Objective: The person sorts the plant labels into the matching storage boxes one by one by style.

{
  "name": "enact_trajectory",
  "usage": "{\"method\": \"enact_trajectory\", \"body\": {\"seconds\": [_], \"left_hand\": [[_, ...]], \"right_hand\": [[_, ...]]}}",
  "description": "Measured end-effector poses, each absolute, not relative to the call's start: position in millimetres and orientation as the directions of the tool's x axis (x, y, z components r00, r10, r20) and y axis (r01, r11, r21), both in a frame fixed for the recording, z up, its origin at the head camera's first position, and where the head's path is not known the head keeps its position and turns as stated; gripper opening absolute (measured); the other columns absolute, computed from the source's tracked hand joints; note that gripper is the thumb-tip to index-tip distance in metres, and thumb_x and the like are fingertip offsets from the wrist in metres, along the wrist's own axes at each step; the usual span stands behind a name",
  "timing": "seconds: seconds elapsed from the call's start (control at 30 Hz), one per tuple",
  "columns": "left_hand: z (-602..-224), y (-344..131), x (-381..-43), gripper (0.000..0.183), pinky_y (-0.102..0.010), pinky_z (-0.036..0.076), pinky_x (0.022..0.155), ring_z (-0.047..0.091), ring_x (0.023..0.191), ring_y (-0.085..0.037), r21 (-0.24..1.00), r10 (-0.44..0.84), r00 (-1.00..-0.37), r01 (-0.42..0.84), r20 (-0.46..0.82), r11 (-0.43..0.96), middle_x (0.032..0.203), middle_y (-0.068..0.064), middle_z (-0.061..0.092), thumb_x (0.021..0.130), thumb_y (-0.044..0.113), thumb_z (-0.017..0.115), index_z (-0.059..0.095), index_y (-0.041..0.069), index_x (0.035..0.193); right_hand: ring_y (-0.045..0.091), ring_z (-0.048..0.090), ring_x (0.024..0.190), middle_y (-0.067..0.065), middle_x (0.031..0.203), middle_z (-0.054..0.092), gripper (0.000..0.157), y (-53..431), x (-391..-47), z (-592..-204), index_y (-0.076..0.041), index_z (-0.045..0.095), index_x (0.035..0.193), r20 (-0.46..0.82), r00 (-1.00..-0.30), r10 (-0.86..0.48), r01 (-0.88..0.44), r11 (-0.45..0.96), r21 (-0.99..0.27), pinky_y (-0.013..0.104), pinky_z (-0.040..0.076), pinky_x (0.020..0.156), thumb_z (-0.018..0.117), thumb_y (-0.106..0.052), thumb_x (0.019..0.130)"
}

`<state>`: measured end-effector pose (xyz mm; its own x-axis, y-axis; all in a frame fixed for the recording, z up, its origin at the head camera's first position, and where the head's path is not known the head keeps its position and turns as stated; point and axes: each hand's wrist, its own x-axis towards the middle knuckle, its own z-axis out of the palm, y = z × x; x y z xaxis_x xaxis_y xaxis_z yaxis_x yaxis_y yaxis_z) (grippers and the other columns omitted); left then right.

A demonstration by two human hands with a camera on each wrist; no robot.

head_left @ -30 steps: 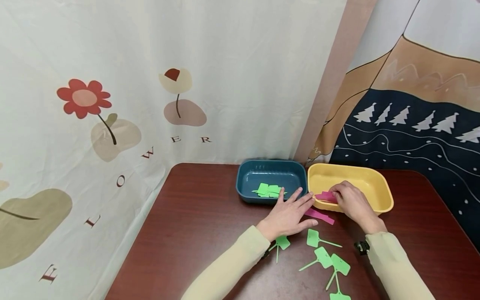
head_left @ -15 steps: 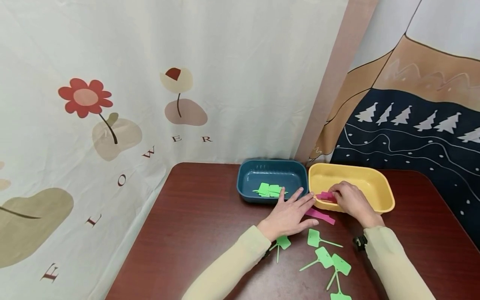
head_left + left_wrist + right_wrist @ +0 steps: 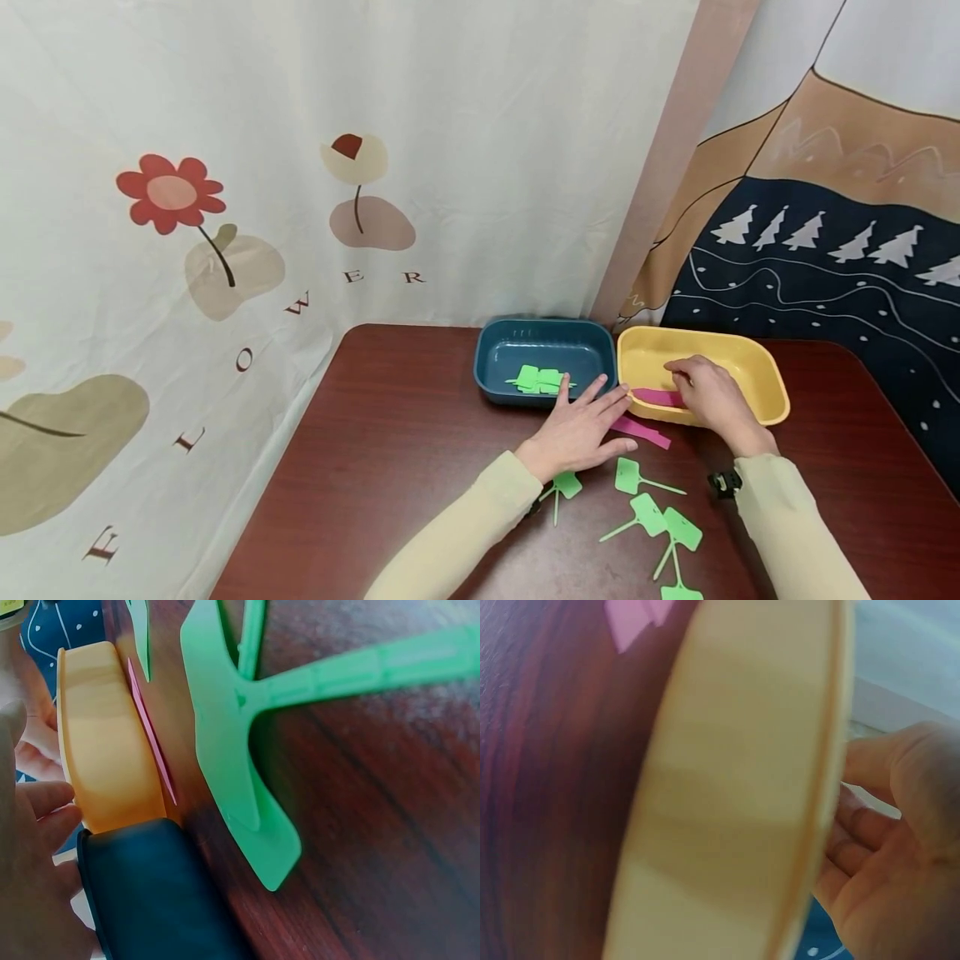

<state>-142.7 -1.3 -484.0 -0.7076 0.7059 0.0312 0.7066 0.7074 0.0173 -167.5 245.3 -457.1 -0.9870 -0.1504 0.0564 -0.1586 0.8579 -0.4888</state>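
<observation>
My left hand [image 3: 581, 429] lies with fingers spread over the near rims of the blue bin [image 3: 487, 392] and the yellow bin [image 3: 772, 392], fingertips right where the two meet. Over the yellow bin hovers my right hand [image 3: 712, 396], its fingers loosely bent and no tag showing between them. Below those fingers, pink plant tags [image 3: 656, 397] lie inside along the near wall. Bright green plant tags [image 3: 538, 380] sit in the blue bin. More pink tags [image 3: 641, 431] rest on the table just in front of the bins, partly hidden by my left hand.
Several green tags [image 3: 626, 475] are scattered on the brown table [image 3: 390, 433] between my forearms. Two overlapping green tags [image 3: 217, 720] lie beneath my left wrist. A curtain with flower prints [image 3: 480, 208] hangs behind the table.
My right hand has let go of the pink tags and lifted slightly off them; they now lie flatter in the yellow bin. My left hand has stayed in place.
</observation>
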Motion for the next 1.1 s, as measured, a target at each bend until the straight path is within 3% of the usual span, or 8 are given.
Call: {"method": "enact_trajectory", "body": {"seconds": [0.23,0.5,0.7,0.93,1.1], "left_hand": [[-485,-2,-142,0.073,-0.069,0.013,0.119,0.014,0.159,-0.022,0.014,0.708,-0.706,0.708,0.036,0.706,0.170,0.010,0.025,0.103,0.070,0.034,0.039,0.027,0.162],[-486,-7,-142,0.073,-0.070,0.014,0.119,0.007,0.160,-0.024,0.031,0.709,-0.703,0.711,0.055,0.703,0.172,0.008,0.019,0.103,0.069,0.037,0.038,0.026,0.162],[-480,-18,-141,0.072,-0.069,0.016,0.119,0.011,0.160,-0.026,0.045,0.677,-0.727,0.684,0.112,0.728,0.171,0.007,0.023,0.103,0.069,0.039,0.041,0.025,0.161],[-473,-39,-139,0.070,-0.066,0.014,0.121,0.015,0.159,-0.028,0.086,0.623,-0.766,0.639,0.161,0.764,0.170,0.005,0.025,0.104,0.066,0.040,0.044,0.023,0.160],[-469,-57,-137,0.068,-0.066,0.016,0.121,0.020,0.158,-0.028,0.115,0.591,-0.783,0.616,0.193,0.779,0.169,0.002,0.031,0.105,0.062,0.044,0.045,0.021,0.159]], "right_hand": [[0.045,0.060,0.109,0.029,0.120,0.064,0.029,242,-146,-444,0.008,0.068,0.126,0.177,-0.977,-0.119,-0.192,0.852,-0.487,0.065,0.047,0.098,0.065,-0.008,0.101],[0.040,0.063,0.101,0.025,0.120,0.063,0.031,239,-122,-448,0.004,0.069,0.126,0.275,-0.956,-0.104,-0.237,0.825,-0.513,0.061,0.054,0.085,0.066,-0.015,0.101],[0.029,0.062,0.092,0.013,0.106,0.066,0.018,236,-105,-456,-0.002,0.071,0.111,0.338,-0.933,-0.127,-0.295,0.808,-0.510,0.053,0.057,0.081,0.072,-0.014,0.097],[0.018,0.057,0.080,-0.003,0.089,0.062,0.006,232,-93,-461,-0.014,0.073,0.101,0.287,-0.937,-0.197,-0.321,0.808,-0.494,0.032,0.054,0.071,0.075,-0.017,0.096],[0.012,0.054,0.073,-0.011,0.076,0.057,0.006,229,-90,-466,-0.015,0.075,0.098,0.228,-0.943,-0.242,-0.323,0.827,-0.461,0.035,0.053,0.069,0.073,-0.020,0.098]]}}
